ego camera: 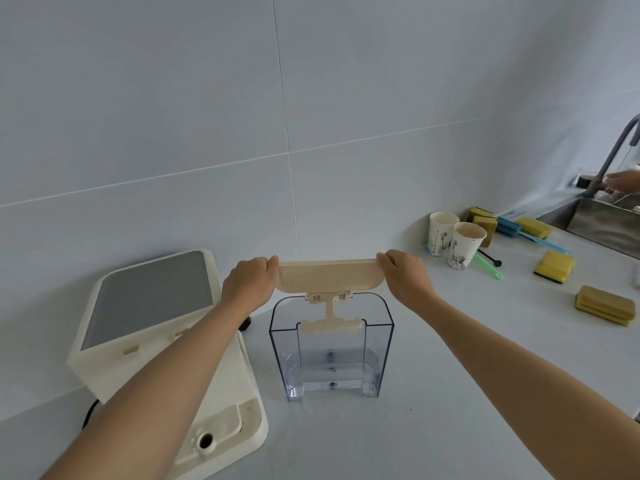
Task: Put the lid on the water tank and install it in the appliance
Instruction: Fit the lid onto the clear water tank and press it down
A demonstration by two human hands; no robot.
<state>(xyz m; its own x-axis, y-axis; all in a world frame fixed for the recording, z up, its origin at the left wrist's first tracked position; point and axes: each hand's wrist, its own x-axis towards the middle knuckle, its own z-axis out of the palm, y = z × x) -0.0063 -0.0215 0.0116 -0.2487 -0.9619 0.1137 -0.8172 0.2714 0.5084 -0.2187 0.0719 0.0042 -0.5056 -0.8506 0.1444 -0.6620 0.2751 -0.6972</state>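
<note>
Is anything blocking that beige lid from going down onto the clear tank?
Nothing visible does. Both hands, left hand and right hand, hold the lid by its ends just above the open tank; its hanging bracket already dips inside the rim.

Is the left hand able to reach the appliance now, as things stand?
Probably not at once. The left hand is shut on one end of the lid, above the water tank. The appliance stands close beside and under that forearm, nothing between, so the way is free once the hand lets go.
</note>
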